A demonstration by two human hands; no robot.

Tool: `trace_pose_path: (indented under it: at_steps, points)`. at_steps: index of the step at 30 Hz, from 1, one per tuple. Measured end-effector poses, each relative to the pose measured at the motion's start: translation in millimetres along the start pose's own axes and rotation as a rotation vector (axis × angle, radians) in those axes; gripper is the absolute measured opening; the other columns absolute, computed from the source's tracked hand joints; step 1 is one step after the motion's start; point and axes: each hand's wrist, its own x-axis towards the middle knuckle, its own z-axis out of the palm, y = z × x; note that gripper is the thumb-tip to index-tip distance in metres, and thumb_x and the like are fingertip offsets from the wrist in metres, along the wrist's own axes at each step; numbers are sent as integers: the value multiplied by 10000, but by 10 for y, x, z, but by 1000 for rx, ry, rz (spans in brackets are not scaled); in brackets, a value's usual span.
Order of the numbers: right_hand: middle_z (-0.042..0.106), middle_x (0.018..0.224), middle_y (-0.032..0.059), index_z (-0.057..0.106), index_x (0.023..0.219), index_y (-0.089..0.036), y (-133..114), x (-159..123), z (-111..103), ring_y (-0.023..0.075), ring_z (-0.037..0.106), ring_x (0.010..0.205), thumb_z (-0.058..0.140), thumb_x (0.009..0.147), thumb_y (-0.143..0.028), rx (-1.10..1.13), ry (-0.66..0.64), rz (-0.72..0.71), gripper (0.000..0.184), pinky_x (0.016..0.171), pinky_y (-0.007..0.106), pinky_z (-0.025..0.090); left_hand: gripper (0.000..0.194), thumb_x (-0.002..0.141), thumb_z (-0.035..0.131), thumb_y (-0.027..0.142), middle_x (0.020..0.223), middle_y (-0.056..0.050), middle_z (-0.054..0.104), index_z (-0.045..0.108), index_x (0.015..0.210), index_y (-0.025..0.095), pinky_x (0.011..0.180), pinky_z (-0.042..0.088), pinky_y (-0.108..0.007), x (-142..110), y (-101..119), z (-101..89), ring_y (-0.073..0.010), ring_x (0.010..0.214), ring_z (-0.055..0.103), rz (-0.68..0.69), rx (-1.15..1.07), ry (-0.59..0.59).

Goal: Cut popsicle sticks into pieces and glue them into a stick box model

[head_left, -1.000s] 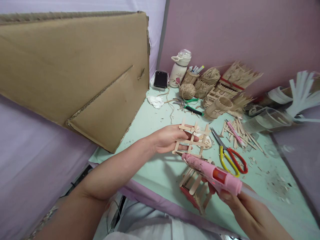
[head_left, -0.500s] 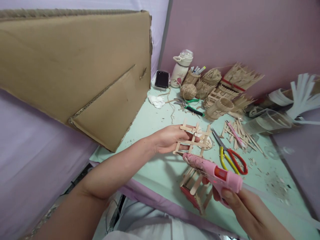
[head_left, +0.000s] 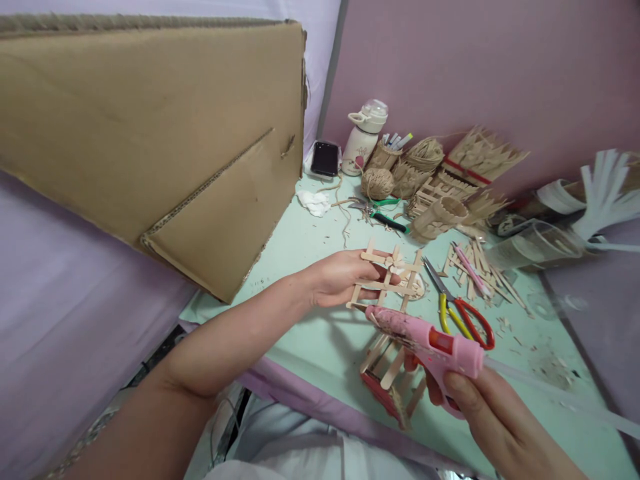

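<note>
My left hand point(head_left: 343, 277) holds up a small lattice of wooden craft sticks point(head_left: 383, 287), its fingers closed behind the bars. A little flower-like wooden piece sits near the lattice's top. In my right hand point(head_left: 470, 400) is a pink hot glue gun point(head_left: 425, 337), with a clear glue stick trailing from its back. The gun's nozzle is at the lattice's lower left corner; whether it touches I cannot tell. Below the gun stands a craft-stick structure point(head_left: 390, 373) with a red side, partly hidden by gun and hand. A round pale disc point(head_left: 411, 285) lies behind the lattice.
Scissors with red and yellow handles point(head_left: 465, 317) lie right of the lattice, by a pile of loose sticks point(head_left: 493, 277) and a pink cutter point(head_left: 471, 269). Green-handled pliers point(head_left: 385, 215), twine point(head_left: 377, 183) and a bottle point(head_left: 361, 143) stand farther back. A large cardboard panel point(head_left: 200, 147) rises at left.
The rear of the glue gun has tilted slightly down and left with my right hand. The nozzle stays at the lattice's corner, and my left hand holds still.
</note>
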Motion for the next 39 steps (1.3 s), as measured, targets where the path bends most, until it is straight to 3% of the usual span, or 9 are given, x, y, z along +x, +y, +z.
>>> trace_pose_path:
  at_steps: [9,16,25,39]
  points:
    - [600,574,0,608,677,-212,-18,-5,-13,138,554,520,382,870,-530,-16,-26,39,435,503,196,495,264,679,516,-1,798,-64,671,637,877,126,694,454,-283,-12,4,15,-139,693,624,-13,-2,21]
    - [651,615,16,625,745,-237,5,17,-11,167,584,539,399,861,-526,-17,-27,-26,385,540,220,524,251,672,555,10,796,-71,675,640,880,123,668,454,-271,-4,6,15,-139,694,617,-1,9,10]
    - [601,566,9,597,660,-226,6,19,-24,150,552,508,376,863,-540,-36,-75,18,435,498,210,510,255,668,507,7,766,-60,654,629,862,118,641,443,-259,-1,-9,-4,-132,679,610,5,18,13]
    - [558,546,9,571,642,-225,-11,20,-6,145,524,497,377,856,-558,-8,-94,50,441,462,202,484,256,672,541,27,788,-65,670,638,884,133,700,449,-272,-1,-17,-8,-136,728,618,16,38,16]
